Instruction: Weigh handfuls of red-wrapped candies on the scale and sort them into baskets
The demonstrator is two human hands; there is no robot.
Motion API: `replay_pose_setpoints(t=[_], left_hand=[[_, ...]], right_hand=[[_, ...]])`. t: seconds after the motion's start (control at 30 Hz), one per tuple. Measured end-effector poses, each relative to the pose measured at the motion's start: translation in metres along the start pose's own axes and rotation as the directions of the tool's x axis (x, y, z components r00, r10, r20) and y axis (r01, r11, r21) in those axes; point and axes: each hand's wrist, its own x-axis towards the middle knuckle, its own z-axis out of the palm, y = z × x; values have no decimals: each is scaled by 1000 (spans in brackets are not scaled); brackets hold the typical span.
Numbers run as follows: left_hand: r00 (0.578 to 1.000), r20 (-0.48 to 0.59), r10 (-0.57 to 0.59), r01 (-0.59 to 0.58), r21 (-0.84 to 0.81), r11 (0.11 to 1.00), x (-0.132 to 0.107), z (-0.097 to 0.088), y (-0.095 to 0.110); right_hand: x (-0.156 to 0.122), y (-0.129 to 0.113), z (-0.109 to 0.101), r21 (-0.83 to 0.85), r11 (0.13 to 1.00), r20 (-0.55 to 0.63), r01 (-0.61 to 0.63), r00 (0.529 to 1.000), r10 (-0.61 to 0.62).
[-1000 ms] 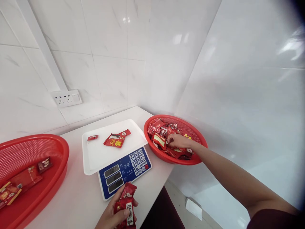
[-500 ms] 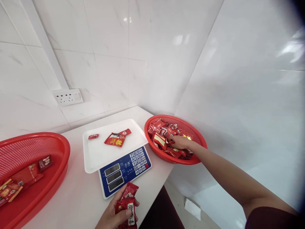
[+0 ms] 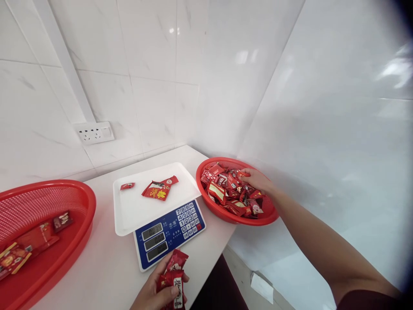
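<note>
My right hand point(image 3: 257, 180) reaches into the red basket point(image 3: 269, 216) at the right, which is full of red snack packets point(image 3: 226, 191). Its fingers are closed on a small red packet point(image 3: 244, 174) at the far side of the pile. My left hand point(image 3: 158, 292) is at the bottom edge, just in front of the scale, closed around a bunch of red packets point(image 3: 172, 275). A blue-fronted scale point(image 3: 169, 232) with a white tray point(image 3: 132, 211) stands between the baskets. On the tray lie one small red packet point(image 3: 127, 186) and a few larger ones point(image 3: 159, 188).
A second red basket point(image 3: 74, 196) at the left holds a few packets point(image 3: 32, 241). A wall socket point(image 3: 94, 132) is on the tiled wall behind. The white counter ends just right of the scale, with floor below.
My right hand has moved from the near middle of the packet pile to its far side. The left hand and the scale have stayed put.
</note>
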Motion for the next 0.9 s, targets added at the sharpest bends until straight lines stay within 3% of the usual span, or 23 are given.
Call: replay_pose_setpoints(t=[0.23, 0.37, 0.57, 0.67, 0.8, 0.9], left_hand=[[999, 45, -9, 9, 4, 1000, 0, 1, 2], [998, 67, 4, -4, 0, 1000, 0, 2, 1], [998, 64, 9, -6, -48, 999, -2, 4, 1], [999, 39, 0, 1, -28, 1000, -1, 2, 1], [999, 36, -8, 8, -27, 1000, 1, 0, 1], [999, 40, -15, 15, -21, 1000, 2, -1, 0]], right_hand=[[-5, -14, 25, -240, 969, 258, 63, 966, 1], [-5, -17, 37, -319, 940, 324, 120, 946, -10], [-7, -21, 35, -328, 924, 401, 195, 915, -51], [-7, -21, 28, -294, 934, 382, 202, 921, -79], [-4, -22, 9, -249, 953, 261, 172, 960, -105], [-5, -37, -2, -53, 986, 165, 160, 975, -149]])
